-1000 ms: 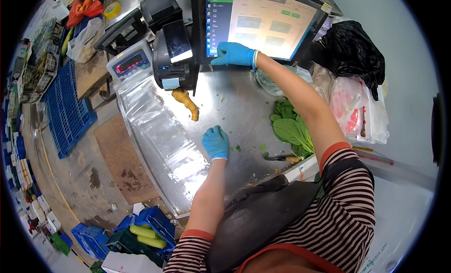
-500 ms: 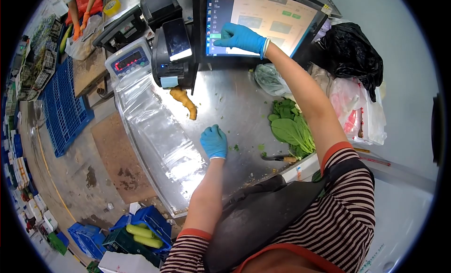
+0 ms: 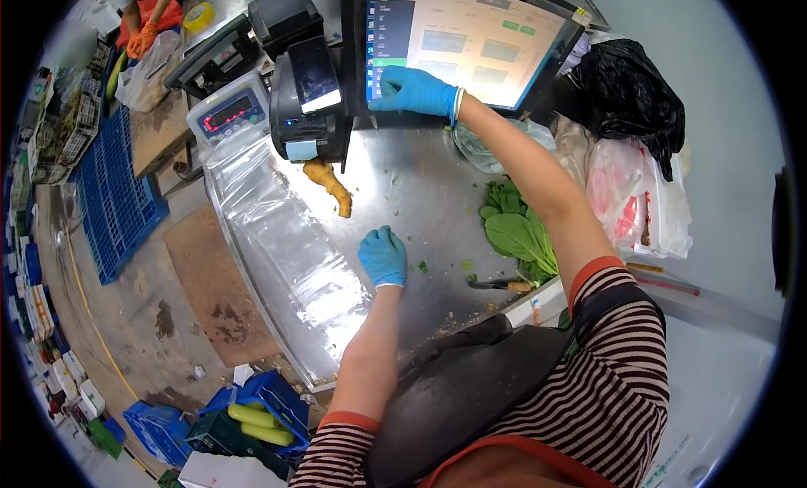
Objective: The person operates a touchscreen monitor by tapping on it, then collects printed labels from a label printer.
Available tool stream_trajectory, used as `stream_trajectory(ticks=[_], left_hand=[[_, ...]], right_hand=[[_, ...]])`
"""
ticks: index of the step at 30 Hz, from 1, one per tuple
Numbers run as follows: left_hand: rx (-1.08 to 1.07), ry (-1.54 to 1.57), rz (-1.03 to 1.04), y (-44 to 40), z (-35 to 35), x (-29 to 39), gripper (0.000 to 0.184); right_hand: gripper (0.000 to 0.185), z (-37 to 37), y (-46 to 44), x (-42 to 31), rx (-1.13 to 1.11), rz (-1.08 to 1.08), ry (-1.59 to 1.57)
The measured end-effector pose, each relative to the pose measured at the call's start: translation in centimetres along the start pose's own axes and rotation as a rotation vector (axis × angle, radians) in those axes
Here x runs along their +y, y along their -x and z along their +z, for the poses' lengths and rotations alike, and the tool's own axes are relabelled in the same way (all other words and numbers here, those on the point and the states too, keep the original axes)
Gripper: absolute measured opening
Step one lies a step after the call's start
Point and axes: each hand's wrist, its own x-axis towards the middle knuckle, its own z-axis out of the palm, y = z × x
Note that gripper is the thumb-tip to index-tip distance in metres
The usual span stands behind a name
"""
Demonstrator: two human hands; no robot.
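My right hand [image 3: 414,92], in a blue glove, is at the lower left of the lit monitor [image 3: 471,47], its index finger stretched towards the screen's corner and the other fingers curled. It holds nothing that I can see. My left hand [image 3: 382,257], also gloved in blue, rests closed on the metal table [image 3: 429,194]; nothing shows in it. Above and left of it lies a piece of ginger [image 3: 329,187], below a black printer [image 3: 308,101] with a phone [image 3: 316,74] on top. Leafy greens [image 3: 521,236] lie to the right, beside a knife [image 3: 502,284].
A scale display [image 3: 229,114] and clear plastic bags [image 3: 282,227] line the table's left side. Black [image 3: 630,89] and white bags [image 3: 618,185] are piled at right. At the upper left another person's orange-gloved hands [image 3: 141,39] touch a bag. Crates with squash [image 3: 261,425] stand below.
My right hand rose up the screen half a second ago and has come down again to its lower left. My left hand stays nearly still. The other person's hands have come into fuller view.
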Motion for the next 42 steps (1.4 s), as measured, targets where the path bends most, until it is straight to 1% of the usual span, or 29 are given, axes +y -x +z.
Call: stream_trajectory(ticks=[3,4,8,10,15,16,17,19,22,25,26,29,30,33,35,38,42], left_hand=[[0.031,0.014,0.017,0.0,0.2,-0.1,0.012],[0.036,0.010,0.020,0.1,0.3,-0.2,0.012],[0.025,0.007,0.024,0.1,0.3,-0.3,0.013],[0.023,-0.002,0.021,0.1,0.2,-0.2,0.013],[-0.029,-0.002,0.011,-0.1,-0.2,-0.2,0.013],[-0.041,-0.005,0.003,-0.1,-0.2,-0.1,0.013],[-0.054,-0.009,-0.005,-0.1,-0.2,-0.1,0.014],[-0.056,-0.016,-0.004,-0.2,-0.5,0.1,0.015],[-0.034,-0.037,-0.012,-0.3,-0.6,0.7,0.013],[0.011,-0.063,-0.003,-0.2,-0.3,0.7,0.013],[0.028,-0.073,0.002,-0.2,-0.1,0.6,0.013],[0.033,-0.067,0.009,-0.2,-0.3,0.8,0.013],[0.035,-0.067,0.015,-0.3,-0.3,0.7,0.013],[0.022,-0.062,0.019,-0.3,-0.3,0.7,0.013],[-0.010,-0.054,-0.001,-0.3,-0.4,0.8,0.013],[0.037,-0.083,0.017,-0.3,-0.2,0.7,0.014],[0.030,-0.078,0.021,-0.2,-0.2,0.7,0.014]], right_hand=[[0.059,-1.5,0.1,-0.7,0.028,0.031,-0.023],[0.058,-1.4,-0.6,0.3,0.049,0.030,0.013],[0.058,-1.4,-1.5,1.4,0.152,-0.004,-0.020],[0.058,-1.3,-1.2,0.9,0.126,0.013,-0.025],[0.057,-1.1,2.3,-1.0,0.068,0.041,-0.068],[0.057,-1.0,3.0,-0.7,0.088,-0.013,-0.030],[0.056,-1.1,3.8,-0.3,0.040,0.010,-0.051],[0.054,-1.7,5.5,-0.3,0.019,0.094,-0.063],[0.050,-3.2,7.5,2.1,0.112,0.101,-0.135],[0.048,-5.0,8.5,3.1,0.151,0.133,-0.143],[0.047,-5.4,8.5,3.6,0.165,0.114,-0.111],[0.044,-6.3,8.8,3.5,0.151,0.161,-0.190],[0.043,-6.4,8.7,3.8,0.167,0.141,-0.167],[0.047,-6.6,8.1,5.3,0.182,0.091,-0.088],[0.048,-7.0,8.0,5.5,0.194,0.092,-0.104],[0.048,-7.8,7.6,5.1,0.219,0.112,-0.164],[0.048,-8.1,6.7,6.0,0.253,0.133,-0.179]])
